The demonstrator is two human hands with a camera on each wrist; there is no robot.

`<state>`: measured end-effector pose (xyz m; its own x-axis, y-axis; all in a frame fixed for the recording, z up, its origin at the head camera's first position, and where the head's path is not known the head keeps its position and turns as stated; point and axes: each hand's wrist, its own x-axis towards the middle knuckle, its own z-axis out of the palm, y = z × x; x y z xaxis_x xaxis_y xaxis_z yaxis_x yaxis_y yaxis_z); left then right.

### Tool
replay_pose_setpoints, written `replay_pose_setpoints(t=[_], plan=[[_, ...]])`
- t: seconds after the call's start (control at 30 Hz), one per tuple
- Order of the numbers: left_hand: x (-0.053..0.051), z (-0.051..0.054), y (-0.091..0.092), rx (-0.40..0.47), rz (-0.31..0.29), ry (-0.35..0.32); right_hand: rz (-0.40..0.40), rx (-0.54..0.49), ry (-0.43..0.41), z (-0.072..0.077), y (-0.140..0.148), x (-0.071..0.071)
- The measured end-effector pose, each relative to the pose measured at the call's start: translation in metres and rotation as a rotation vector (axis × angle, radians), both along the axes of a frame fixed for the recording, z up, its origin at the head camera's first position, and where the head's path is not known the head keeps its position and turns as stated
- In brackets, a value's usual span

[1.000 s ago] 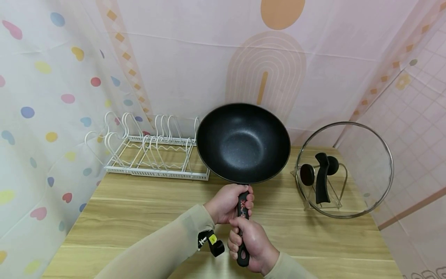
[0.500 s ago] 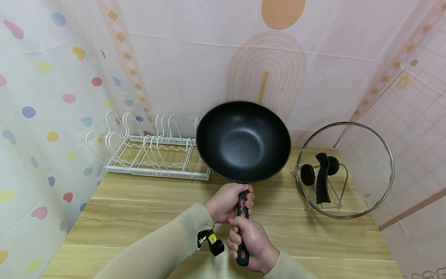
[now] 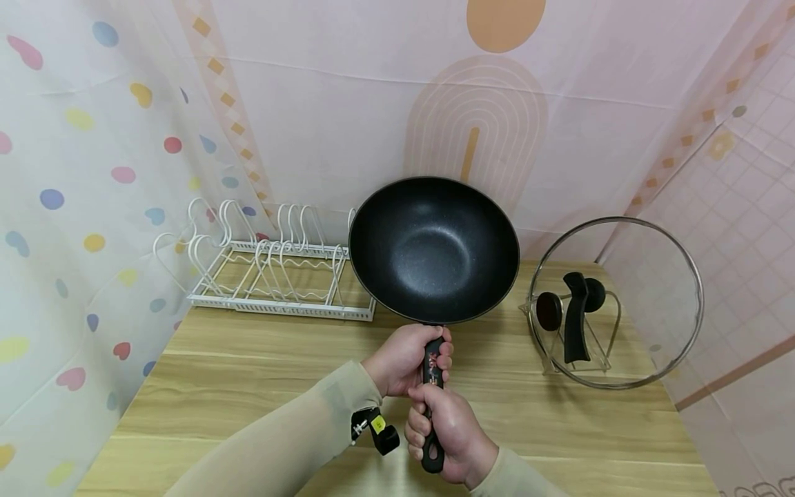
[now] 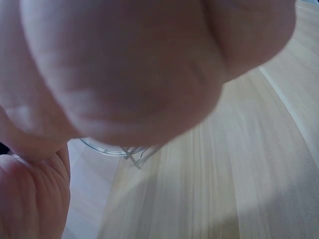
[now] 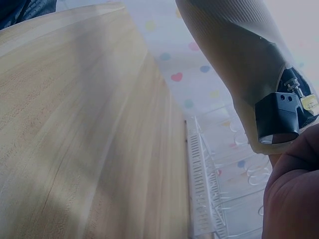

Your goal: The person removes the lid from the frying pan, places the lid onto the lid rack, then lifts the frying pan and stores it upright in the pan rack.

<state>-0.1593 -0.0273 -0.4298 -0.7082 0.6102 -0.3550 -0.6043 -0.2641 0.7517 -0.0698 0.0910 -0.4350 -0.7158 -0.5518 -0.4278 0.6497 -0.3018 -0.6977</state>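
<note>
A black wok (image 3: pixel 433 252) is held up at the middle of the head view, its dark inside facing me. My left hand (image 3: pixel 405 360) grips its black handle (image 3: pixel 433 373) close to the pan. Lower down, near the handle's looped end, my right hand (image 3: pixel 452 435) grips it too, thumb along the top. In the left wrist view the left hand (image 4: pixel 124 69) fills the upper part and hides the wok. The right wrist view shows part of the right hand (image 5: pixel 294 199) at the right edge, below the other sleeve.
Left of the wok, a white wire rack (image 3: pixel 279 310) with upright loops stands on the wooden table (image 3: pixel 261 359). At right, a glass lid (image 3: pixel 658 376) with a black handle (image 3: pixel 576 321) leans upright in a small wire stand (image 3: pixel 611 324). Patterned curtains (image 3: pixel 335 124) hang behind.
The wok has risen slightly, its rim a little higher against the curtain. Both hands keep their grip on the handle. The rack and lid have stayed put.
</note>
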Motion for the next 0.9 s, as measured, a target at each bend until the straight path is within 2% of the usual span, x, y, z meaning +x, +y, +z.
replay_pose_setpoints(t=[0.9], plan=[[0.002,0.012,-0.001,-0.008,-0.007,0.010,0.003,0.000,0.009,0.005,0.000,0.000]])
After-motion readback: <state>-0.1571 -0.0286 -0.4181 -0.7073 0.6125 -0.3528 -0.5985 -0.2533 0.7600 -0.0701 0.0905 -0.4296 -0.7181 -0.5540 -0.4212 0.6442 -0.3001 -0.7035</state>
